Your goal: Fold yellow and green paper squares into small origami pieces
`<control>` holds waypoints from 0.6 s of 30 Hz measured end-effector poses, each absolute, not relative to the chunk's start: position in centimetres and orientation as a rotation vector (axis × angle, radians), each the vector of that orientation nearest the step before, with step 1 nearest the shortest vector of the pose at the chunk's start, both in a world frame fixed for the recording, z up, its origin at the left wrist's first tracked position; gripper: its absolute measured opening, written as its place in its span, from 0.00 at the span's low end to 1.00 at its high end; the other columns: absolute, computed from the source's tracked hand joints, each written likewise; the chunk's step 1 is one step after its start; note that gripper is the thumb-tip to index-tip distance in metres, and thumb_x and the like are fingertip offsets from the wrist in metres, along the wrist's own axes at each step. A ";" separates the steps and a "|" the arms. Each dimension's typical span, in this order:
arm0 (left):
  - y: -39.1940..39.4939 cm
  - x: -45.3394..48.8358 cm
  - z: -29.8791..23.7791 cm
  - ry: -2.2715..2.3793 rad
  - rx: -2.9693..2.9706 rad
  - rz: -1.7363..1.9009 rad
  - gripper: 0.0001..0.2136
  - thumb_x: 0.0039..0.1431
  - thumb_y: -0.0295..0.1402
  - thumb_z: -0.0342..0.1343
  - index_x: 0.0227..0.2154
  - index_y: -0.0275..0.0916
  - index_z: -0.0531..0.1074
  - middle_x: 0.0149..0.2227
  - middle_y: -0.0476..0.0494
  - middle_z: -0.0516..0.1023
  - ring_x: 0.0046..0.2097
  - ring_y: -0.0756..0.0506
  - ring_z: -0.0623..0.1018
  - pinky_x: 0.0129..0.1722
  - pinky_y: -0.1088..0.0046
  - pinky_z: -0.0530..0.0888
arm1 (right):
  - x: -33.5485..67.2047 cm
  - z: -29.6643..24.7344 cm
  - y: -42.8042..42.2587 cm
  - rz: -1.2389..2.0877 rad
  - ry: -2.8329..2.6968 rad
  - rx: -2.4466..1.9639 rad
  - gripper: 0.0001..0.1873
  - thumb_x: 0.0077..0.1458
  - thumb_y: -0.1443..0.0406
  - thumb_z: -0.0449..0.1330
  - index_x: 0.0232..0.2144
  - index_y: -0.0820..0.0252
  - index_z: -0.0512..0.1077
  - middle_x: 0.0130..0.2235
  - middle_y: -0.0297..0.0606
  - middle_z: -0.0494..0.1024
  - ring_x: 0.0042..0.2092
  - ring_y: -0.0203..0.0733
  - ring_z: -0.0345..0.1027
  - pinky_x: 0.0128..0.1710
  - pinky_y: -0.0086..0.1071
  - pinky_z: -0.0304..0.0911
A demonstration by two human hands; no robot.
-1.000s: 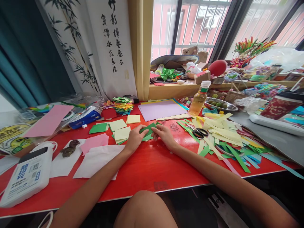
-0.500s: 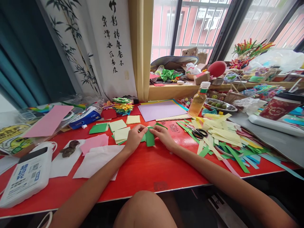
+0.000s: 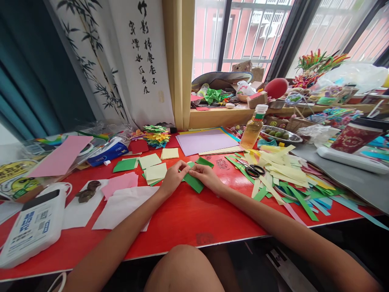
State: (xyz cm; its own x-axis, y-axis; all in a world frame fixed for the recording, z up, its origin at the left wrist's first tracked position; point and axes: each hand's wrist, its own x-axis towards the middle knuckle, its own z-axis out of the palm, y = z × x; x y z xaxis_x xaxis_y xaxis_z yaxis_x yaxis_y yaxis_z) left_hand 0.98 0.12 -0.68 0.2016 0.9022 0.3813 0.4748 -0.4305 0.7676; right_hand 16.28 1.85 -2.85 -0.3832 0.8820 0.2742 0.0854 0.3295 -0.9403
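Between my two hands, above the red table [image 3: 170, 239], is a green piece of paper [image 3: 194, 183], slanted down to the right. My left hand [image 3: 175, 175] pinches its upper left part, fingers closed. My right hand [image 3: 207, 177] is closed on its upper edge, thumb close to the left fingertips. Another green paper piece [image 3: 204, 162] lies just behind my right hand. Left of my left hand are stacks of pale yellow paper squares [image 3: 156, 173] and a green square [image 3: 125, 164]. Whether the held paper has a fold I cannot make out.
Right of my hands lie black-handled scissors [image 3: 254, 170] beside a heap of paper strips [image 3: 282, 168]. A bottle [image 3: 253, 127] stands behind them. Lilac sheets [image 3: 206, 142] lie at the back. White paper [image 3: 121, 209], pink paper [image 3: 120, 184] and a white box [image 3: 33, 227] are at left.
The green paper has turned from hanging straight down to slanting down to the right. My right hand has shifted slightly down and left, uncovering more of the green piece behind it.
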 end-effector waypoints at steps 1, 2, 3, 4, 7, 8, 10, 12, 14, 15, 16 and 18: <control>0.1 1.0 -0.7 1.282 2.001 1.146 0.09 0.56 0.37 0.45 0.27 0.39 0.65 0.28 0.50 0.70 0.32 0.50 0.70 0.33 0.76 0.67 | 16.3 -3.0 1.9 1.146 -1.732 -0.876 0.16 0.49 0.54 0.56 0.24 0.61 0.68 0.24 0.31 0.66 0.26 0.33 0.57 0.25 0.25 0.52; 0.1 1.0 -0.7 1.287 2.012 1.144 0.09 0.56 0.36 0.45 0.27 0.39 0.65 0.28 0.51 0.70 0.31 0.50 0.70 0.33 0.76 0.67 | 16.2 -3.1 2.0 1.142 -1.739 -0.882 0.16 0.49 0.54 0.56 0.24 0.61 0.68 0.24 0.31 0.66 0.26 0.33 0.57 0.25 0.25 0.52; 0.1 0.9 -0.7 1.293 2.022 1.141 0.08 0.56 0.36 0.45 0.27 0.39 0.65 0.27 0.51 0.70 0.31 0.50 0.69 0.32 0.76 0.66 | 16.2 -3.2 2.1 1.139 -1.745 -0.886 0.15 0.49 0.54 0.56 0.24 0.61 0.68 0.24 0.31 0.67 0.26 0.33 0.57 0.24 0.25 0.51; 0.1 0.9 -0.7 1.301 2.032 1.140 0.08 0.56 0.36 0.46 0.26 0.39 0.65 0.27 0.51 0.70 0.31 0.50 0.69 0.32 0.76 0.66 | 16.3 -3.3 2.1 1.138 -1.752 -0.890 0.15 0.49 0.54 0.56 0.24 0.61 0.68 0.24 0.31 0.67 0.26 0.33 0.56 0.24 0.25 0.51; 0.2 0.9 -0.7 1.335 2.050 1.147 0.08 0.56 0.36 0.46 0.26 0.39 0.65 0.27 0.51 0.70 0.30 0.50 0.69 0.31 0.76 0.65 | 16.4 -3.1 2.2 1.144 -1.783 -0.892 0.14 0.49 0.56 0.57 0.23 0.62 0.69 0.23 0.30 0.65 0.25 0.32 0.55 0.23 0.25 0.49; 0.3 0.8 -0.7 1.352 2.051 1.157 0.08 0.56 0.36 0.46 0.26 0.39 0.65 0.27 0.50 0.70 0.29 0.50 0.69 0.31 0.76 0.65 | 16.4 -2.9 2.3 1.148 -1.794 -0.891 0.13 0.49 0.57 0.57 0.22 0.62 0.69 0.22 0.30 0.65 0.25 0.32 0.55 0.23 0.25 0.49; 0.5 0.7 -0.5 1.387 2.049 1.185 0.09 0.57 0.37 0.45 0.26 0.39 0.65 0.27 0.50 0.70 0.29 0.50 0.68 0.30 0.75 0.64 | 16.5 -2.7 2.3 1.157 -1.805 -0.889 0.13 0.49 0.58 0.58 0.21 0.62 0.69 0.21 0.29 0.64 0.24 0.31 0.54 0.22 0.25 0.49; 0.7 0.5 -0.3 1.424 2.045 1.221 0.09 0.57 0.38 0.45 0.26 0.39 0.65 0.27 0.50 0.70 0.28 0.50 0.68 0.30 0.75 0.64 | 16.6 -2.5 2.4 1.174 -1.796 -0.890 0.13 0.49 0.58 0.58 0.21 0.62 0.70 0.20 0.29 0.65 0.23 0.31 0.56 0.22 0.25 0.50; 0.9 0.2 0.0 1.462 2.038 1.261 0.09 0.56 0.38 0.46 0.26 0.39 0.65 0.26 0.50 0.70 0.28 0.50 0.68 0.30 0.75 0.64 | 16.5 -2.4 2.3 1.220 -1.776 -0.891 0.13 0.49 0.58 0.57 0.21 0.61 0.69 0.21 0.29 0.67 0.23 0.32 0.60 0.23 0.25 0.53; 1.1 0.0 0.1 1.484 2.032 1.285 0.09 0.56 0.38 0.46 0.26 0.39 0.65 0.26 0.50 0.70 0.28 0.50 0.68 0.30 0.75 0.64 | 16.4 -2.4 2.3 1.258 -1.763 -0.890 0.14 0.49 0.57 0.57 0.21 0.61 0.69 0.21 0.30 0.68 0.23 0.33 0.63 0.23 0.26 0.56; 1.3 -0.3 0.3 1.506 2.024 1.309 0.09 0.56 0.38 0.47 0.26 0.39 0.65 0.26 0.50 0.70 0.28 0.50 0.68 0.30 0.75 0.64 | 16.3 -2.5 2.3 1.301 -1.750 -0.887 0.14 0.50 0.56 0.56 0.21 0.60 0.68 0.21 0.31 0.70 0.23 0.35 0.65 0.23 0.26 0.58; 1.8 -1.0 0.4 1.556 1.998 1.364 0.10 0.56 0.39 0.46 0.26 0.39 0.65 0.25 0.50 0.69 0.27 0.50 0.68 0.30 0.75 0.64 | 16.1 -2.7 2.3 1.390 -1.720 -0.882 0.15 0.51 0.55 0.55 0.22 0.60 0.66 0.21 0.32 0.72 0.24 0.37 0.69 0.24 0.29 0.63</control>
State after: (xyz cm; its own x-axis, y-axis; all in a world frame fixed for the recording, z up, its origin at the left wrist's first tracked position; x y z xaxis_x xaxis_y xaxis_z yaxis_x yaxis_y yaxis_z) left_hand -1.02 1.79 0.42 -0.0170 0.8624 0.5060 0.6144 -0.3902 0.6858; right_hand 16.13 2.28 -2.68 -0.4878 0.8639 0.1254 0.0586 0.1757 -0.9827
